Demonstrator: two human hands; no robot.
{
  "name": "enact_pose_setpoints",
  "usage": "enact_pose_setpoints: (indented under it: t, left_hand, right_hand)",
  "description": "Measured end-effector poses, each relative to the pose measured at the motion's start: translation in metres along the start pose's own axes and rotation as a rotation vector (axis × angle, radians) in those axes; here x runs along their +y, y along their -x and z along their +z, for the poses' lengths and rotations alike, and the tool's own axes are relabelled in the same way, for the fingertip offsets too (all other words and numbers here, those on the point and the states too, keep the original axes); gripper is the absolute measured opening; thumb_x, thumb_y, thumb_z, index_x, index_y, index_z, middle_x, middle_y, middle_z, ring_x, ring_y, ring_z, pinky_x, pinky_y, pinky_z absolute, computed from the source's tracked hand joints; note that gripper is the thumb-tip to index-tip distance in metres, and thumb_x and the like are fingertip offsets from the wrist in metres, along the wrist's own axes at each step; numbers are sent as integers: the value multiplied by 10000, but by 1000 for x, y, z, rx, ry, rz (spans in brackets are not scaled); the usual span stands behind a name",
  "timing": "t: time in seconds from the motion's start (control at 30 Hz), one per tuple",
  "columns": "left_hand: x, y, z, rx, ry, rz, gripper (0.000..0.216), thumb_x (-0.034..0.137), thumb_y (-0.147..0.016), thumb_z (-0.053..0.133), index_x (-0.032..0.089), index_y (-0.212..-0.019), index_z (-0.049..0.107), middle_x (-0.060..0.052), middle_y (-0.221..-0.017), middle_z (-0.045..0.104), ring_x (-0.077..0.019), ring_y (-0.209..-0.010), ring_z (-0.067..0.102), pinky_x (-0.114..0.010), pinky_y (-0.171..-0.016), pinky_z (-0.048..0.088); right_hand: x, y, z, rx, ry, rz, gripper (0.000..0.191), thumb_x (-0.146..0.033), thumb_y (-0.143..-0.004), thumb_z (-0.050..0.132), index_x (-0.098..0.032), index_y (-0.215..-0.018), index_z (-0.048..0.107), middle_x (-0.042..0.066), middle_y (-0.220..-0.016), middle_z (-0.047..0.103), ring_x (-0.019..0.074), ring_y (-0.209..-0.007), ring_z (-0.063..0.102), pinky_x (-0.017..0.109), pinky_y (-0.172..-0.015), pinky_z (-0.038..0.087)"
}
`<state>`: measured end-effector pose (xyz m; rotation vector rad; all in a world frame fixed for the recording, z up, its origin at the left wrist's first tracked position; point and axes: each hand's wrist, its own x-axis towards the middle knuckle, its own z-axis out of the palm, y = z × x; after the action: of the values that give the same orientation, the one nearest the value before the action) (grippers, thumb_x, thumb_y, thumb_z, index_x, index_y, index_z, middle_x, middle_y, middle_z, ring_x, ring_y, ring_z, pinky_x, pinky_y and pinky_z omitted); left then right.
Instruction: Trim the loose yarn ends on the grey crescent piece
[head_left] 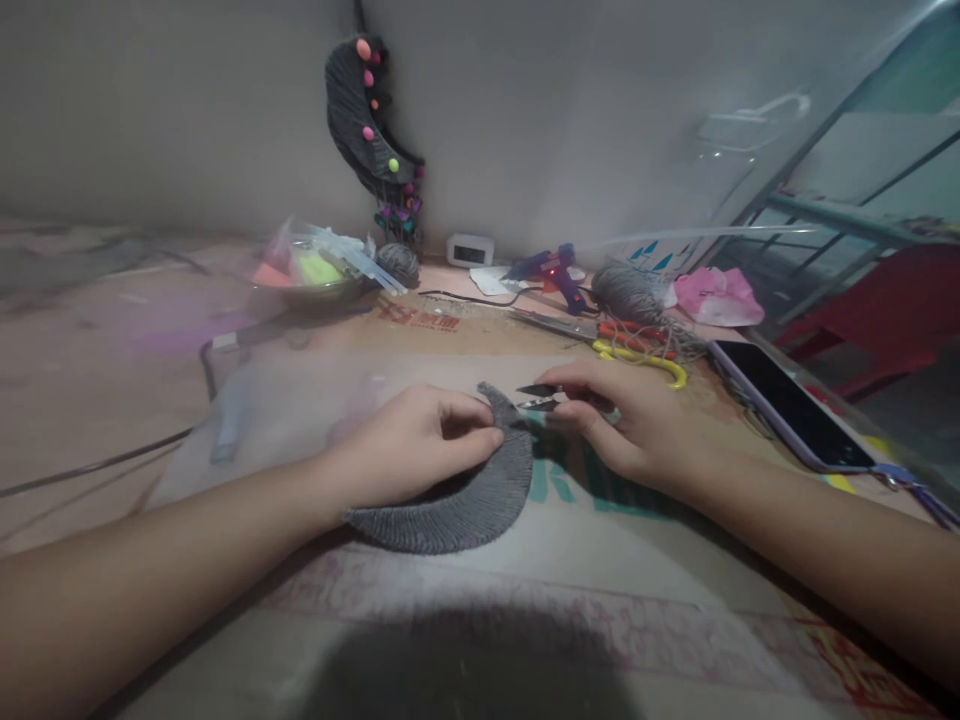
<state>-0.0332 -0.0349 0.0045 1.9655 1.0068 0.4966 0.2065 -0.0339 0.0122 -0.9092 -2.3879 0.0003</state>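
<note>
A crescent wrapped in grey yarn (pixel 480 510) lies on the covered table in front of me. My left hand (pixel 424 445) pinches its upper part between thumb and fingers. Just to the right, my right hand (pixel 615 410) is closed around small thread snips (pixel 541 398). Their two pointed blades are parted and aim left, at the crescent's upper edge. Whether the tips touch the yarn I cannot tell. The handle of the snips is mostly hidden in the hand.
Behind my hands lie orange-and-yellow-handled scissors (pixel 600 332), a glue gun (pixel 551 275) with a red light, and grey yarn (pixel 630 292). A phone (pixel 791 405) rests at right. A bowl (pixel 315 292) stands back left. Another crescent with pompoms (pixel 360 120) hangs on the wall. A cable (pixel 97 462) crosses the left.
</note>
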Motion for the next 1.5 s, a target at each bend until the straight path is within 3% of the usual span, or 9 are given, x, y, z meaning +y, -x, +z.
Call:
enact_pose_setpoints:
  t: [0.23,0.43,0.67,1.5]
  left_hand:
    - [2,-1,0,-11,13,-12,265,358,-882,491,173,-745,622,26,-671,554,-123,-662,487,-231,-600,364]
    - [1,0,1,-7,-13,21,269,351,-877,483,171,-737,624,20,-673,553,-129,-660,491,-232,-596,368]
    - [1,0,1,20,-21,52,261,318,-864,492,175,-672,595,37,-621,511,-119,-636,476,-222,-574,358]
    - [1,0,1,0,-30,37,261,342,-871,494,170,-748,647,20,-687,595,-129,-671,517,-225,-601,379]
  right_hand:
    - [0,-2,-6,-84,146,-111,249,-285,-955,452,-149,-1047,640,69,-818,658,166,-748,581,272,-656,389]
    - [-5,-1,-2,-53,240,-167,216,-263,-944,481,-157,-1046,640,39,-755,621,158,-696,538,276,-624,347]
    - [-10,-2,-3,-59,270,-145,215,-247,-949,468,-162,-1000,658,34,-744,621,160,-691,529,279,-622,340]
    - [-8,-1,-1,-37,286,-188,205,-237,-939,482,-155,-1021,651,37,-731,604,162,-678,520,280,-615,340]
